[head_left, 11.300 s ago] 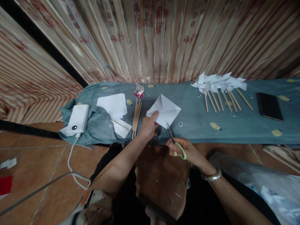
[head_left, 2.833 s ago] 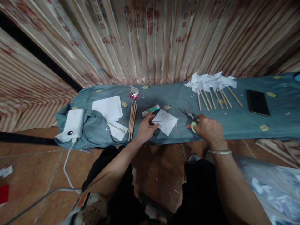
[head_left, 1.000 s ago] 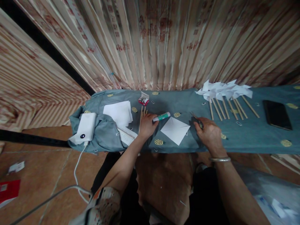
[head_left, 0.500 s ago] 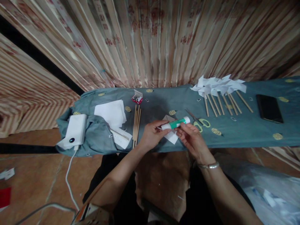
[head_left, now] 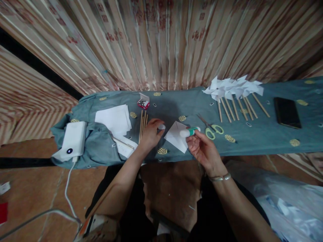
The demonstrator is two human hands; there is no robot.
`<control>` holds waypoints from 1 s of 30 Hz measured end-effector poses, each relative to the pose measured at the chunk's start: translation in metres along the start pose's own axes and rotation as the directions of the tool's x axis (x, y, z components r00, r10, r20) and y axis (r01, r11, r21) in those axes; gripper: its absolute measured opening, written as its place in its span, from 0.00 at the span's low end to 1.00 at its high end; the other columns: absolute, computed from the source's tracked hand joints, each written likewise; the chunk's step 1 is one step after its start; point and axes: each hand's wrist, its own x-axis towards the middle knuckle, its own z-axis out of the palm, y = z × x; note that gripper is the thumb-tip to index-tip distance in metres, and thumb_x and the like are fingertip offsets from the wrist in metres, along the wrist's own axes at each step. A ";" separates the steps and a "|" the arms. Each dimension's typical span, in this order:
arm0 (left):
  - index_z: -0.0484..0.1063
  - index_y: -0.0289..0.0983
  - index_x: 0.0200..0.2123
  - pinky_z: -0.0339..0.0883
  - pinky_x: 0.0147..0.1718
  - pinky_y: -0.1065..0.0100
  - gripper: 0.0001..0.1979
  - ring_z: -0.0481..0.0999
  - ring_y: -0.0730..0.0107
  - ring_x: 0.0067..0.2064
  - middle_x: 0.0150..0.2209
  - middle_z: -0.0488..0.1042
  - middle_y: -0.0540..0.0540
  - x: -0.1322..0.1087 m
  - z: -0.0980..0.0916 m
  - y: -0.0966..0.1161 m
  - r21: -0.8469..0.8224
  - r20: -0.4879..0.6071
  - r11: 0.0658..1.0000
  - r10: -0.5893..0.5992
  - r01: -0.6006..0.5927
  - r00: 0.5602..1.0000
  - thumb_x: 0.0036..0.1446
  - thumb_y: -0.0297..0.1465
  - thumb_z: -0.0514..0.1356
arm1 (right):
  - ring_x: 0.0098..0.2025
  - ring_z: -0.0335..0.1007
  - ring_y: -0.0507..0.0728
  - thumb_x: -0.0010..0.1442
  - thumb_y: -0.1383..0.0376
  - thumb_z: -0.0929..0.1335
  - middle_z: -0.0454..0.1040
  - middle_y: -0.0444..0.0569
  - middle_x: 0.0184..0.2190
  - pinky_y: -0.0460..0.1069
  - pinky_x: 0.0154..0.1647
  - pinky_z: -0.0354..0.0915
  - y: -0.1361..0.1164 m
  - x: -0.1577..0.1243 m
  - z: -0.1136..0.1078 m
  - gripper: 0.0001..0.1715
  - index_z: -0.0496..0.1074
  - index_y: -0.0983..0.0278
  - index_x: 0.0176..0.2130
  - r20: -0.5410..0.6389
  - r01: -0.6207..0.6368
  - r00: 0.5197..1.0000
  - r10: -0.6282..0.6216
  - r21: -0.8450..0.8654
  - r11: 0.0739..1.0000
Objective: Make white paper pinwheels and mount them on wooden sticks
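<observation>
The right hand (head_left: 203, 148), fingers grasping a green-and-white cylindrical glue stick (head_left: 191, 132), is at the right corner of a creased white paper square (head_left: 174, 138) on the teal cloth-covered surface (head_left: 257, 143). The left hand (head_left: 150, 135) pinches a small white plastic cap (head_left: 162, 127) (green-handled metal scissors (head_left: 210, 133) lie spread farther right).

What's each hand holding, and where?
Right hand: green-and-white cylindrical glue stick, by its right end. Left hand: small round white cap, by its sides.

Dim, diffuse light | soft shadow on cloth (head_left: 174, 104) | slight overall blur | edges stretched | upper-right darkest
</observation>
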 end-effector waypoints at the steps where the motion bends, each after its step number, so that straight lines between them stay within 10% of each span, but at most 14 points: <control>1: 0.76 0.35 0.43 0.68 0.52 0.57 0.13 0.74 0.58 0.50 0.47 0.75 0.40 0.003 0.003 -0.003 0.027 0.027 1.000 -0.006 0.005 1.000 0.53 0.23 0.60 | 0.25 0.75 0.45 0.46 0.67 0.78 0.77 0.38 0.21 0.35 0.25 0.70 0.000 -0.001 -0.001 0.11 0.75 0.63 0.30 0.003 0.006 1.000 -0.006 -0.016 1.000; 5: 0.74 0.35 0.50 0.58 0.60 0.50 0.22 0.66 0.52 0.60 0.58 0.69 0.38 0.004 0.006 0.006 -0.037 -0.042 0.999 0.002 -0.004 0.999 0.49 0.22 0.63 | 0.28 0.79 0.49 0.46 0.67 0.78 0.80 0.42 0.23 0.36 0.26 0.72 -0.001 -0.004 -0.006 0.10 0.75 0.63 0.28 0.008 0.056 0.998 -0.056 -0.065 0.996; 8: 0.74 0.39 0.50 0.65 0.53 0.58 0.23 0.71 0.60 0.54 0.54 0.73 0.42 -0.010 0.004 0.027 -0.398 -0.062 0.917 -0.011 -0.015 0.998 0.49 0.23 0.62 | 0.33 0.81 0.51 0.43 0.68 0.79 0.82 0.44 0.26 0.36 0.30 0.73 -0.001 -0.006 -0.008 0.12 0.76 0.64 0.29 0.012 0.076 0.997 -0.076 -0.063 0.995; 12: 0.77 0.38 0.42 0.67 0.39 0.68 0.21 0.74 0.69 0.39 0.41 0.77 0.46 -0.030 0.012 0.054 -0.849 0.163 0.483 -0.145 0.214 0.976 0.41 0.31 0.72 | 0.36 0.82 0.52 0.43 0.69 0.79 0.83 0.42 0.31 0.38 0.33 0.75 0.004 -0.010 -0.006 0.13 0.77 0.61 0.31 0.028 0.109 0.994 -0.108 -0.073 0.991; 17: 0.79 0.38 0.34 0.66 0.38 0.69 0.17 0.73 0.74 0.33 0.31 0.77 0.51 -0.036 0.020 0.067 -0.954 0.222 0.123 -0.324 0.274 0.920 0.38 0.35 0.74 | 0.35 0.81 0.52 0.44 0.68 0.79 0.83 0.42 0.33 0.38 0.31 0.74 0.014 -0.016 0.002 0.17 0.78 0.59 0.36 0.068 0.120 0.992 -0.108 -0.207 0.971; 30: 0.81 0.39 0.30 0.66 0.41 0.67 0.11 0.72 0.71 0.37 0.34 0.75 0.50 -0.044 0.003 0.063 -0.935 0.094 0.296 -0.326 0.196 0.941 0.40 0.34 0.73 | 0.28 0.73 0.46 0.41 0.62 0.81 0.79 0.39 0.27 0.38 0.33 0.70 0.019 -0.028 0.012 0.18 0.79 0.58 0.35 0.046 0.178 0.983 -0.176 -0.455 0.873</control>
